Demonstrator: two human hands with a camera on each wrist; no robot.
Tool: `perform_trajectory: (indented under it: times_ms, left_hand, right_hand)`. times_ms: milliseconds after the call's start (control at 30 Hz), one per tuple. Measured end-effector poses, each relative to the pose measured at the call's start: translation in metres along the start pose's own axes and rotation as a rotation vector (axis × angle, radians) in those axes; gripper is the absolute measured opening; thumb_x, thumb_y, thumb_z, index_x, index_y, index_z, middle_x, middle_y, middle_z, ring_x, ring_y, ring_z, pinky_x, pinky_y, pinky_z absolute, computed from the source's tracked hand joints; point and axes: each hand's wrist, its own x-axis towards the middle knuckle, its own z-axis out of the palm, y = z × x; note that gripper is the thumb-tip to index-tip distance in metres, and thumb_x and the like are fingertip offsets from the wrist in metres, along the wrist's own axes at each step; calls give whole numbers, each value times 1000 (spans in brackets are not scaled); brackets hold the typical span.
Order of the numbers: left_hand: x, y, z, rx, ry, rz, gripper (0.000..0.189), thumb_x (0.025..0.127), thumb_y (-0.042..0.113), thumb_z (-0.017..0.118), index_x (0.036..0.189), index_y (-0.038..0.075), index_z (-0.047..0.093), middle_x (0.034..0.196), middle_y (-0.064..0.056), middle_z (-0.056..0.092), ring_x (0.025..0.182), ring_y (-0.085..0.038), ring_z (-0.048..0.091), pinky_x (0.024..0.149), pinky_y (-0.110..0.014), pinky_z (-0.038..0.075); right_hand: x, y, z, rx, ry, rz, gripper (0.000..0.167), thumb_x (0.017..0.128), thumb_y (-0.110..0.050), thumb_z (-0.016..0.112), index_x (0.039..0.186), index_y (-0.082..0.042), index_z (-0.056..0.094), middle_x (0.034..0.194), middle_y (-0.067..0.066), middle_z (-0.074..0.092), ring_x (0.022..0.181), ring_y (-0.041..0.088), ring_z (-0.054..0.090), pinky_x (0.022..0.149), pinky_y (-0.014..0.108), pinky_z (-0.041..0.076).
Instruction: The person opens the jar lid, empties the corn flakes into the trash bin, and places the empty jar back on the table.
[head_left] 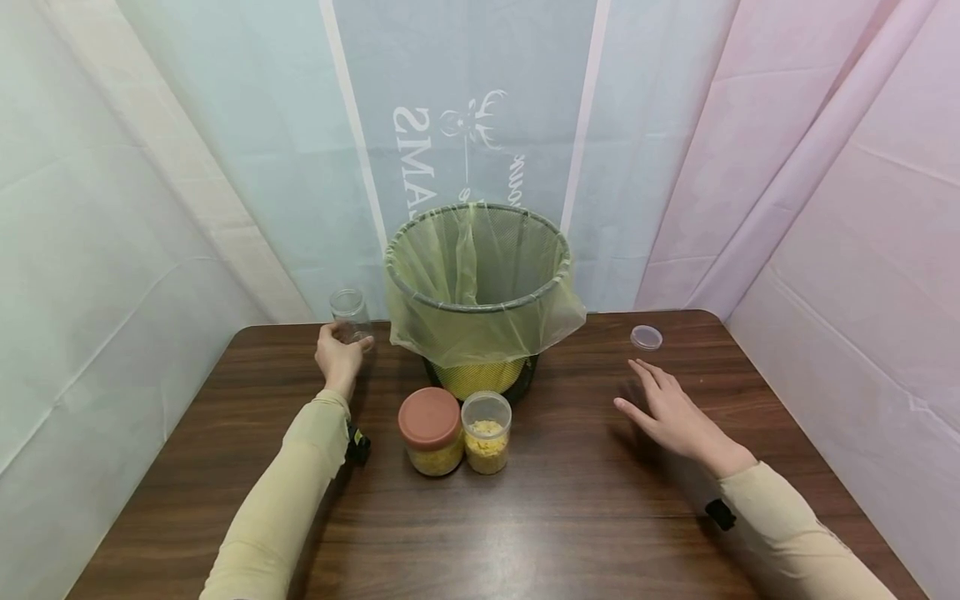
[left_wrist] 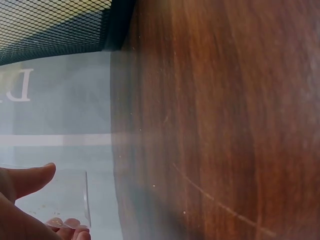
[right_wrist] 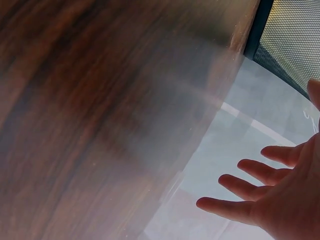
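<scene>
At the table's far left, my left hand [head_left: 340, 358] grips a clear, lidless jar [head_left: 349, 307] low on its side. In the left wrist view, the thumb lies along one side of the clear jar [left_wrist: 67, 192] and the fingertips wrap the other. A few small crumbs show inside it. My right hand [head_left: 678, 421] is over the table at the right, fingers spread and holding nothing. Just beyond its fingertips lies a round clear lid [head_left: 647, 337]. In the right wrist view the same hand [right_wrist: 280, 187] has its fingers extended and apart.
A mesh bin [head_left: 480, 383] with a pale yellow liner [head_left: 442, 325] stands at the back middle. Before it, side by side, are a jar with a reddish-brown lid [head_left: 430, 418] and an open clear jar [head_left: 487, 446] partly filled with yellow bits. Hanging fabric borders the wooden table [head_left: 570, 533].
</scene>
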Motion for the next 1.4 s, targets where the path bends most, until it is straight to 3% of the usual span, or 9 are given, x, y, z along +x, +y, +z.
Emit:
perform_trajectory:
  times_ms: [433,933,1400]
  left_hand:
    - [7,-1,0,12,-22,-40,61,81,12,74,134,7,45,131,-17,52,121,-35,45,100,-46,40]
    - [15,-12,-1,38,-7,-72,63,80,7,74,135,3,44,133,-20,51,125,-37,42,103,-47,38]
    - [25,-19,-2,52,-36,-124,64,82,8,71,138,2,41,137,-22,47,128,-38,39,103,-46,39]
  right_hand:
    - [-4,8,-3,9,2,19,75,95,-45,52,147,3,24,146,28,29,131,49,28,101,63,28]
    - [-7,11,-1,11,2,33,75,95,-44,52,146,5,26,145,29,29,131,49,28,100,64,27]
    - [-8,16,-1,9,34,26,74,94,-42,55,143,8,29,142,32,32,128,51,30,99,64,28]
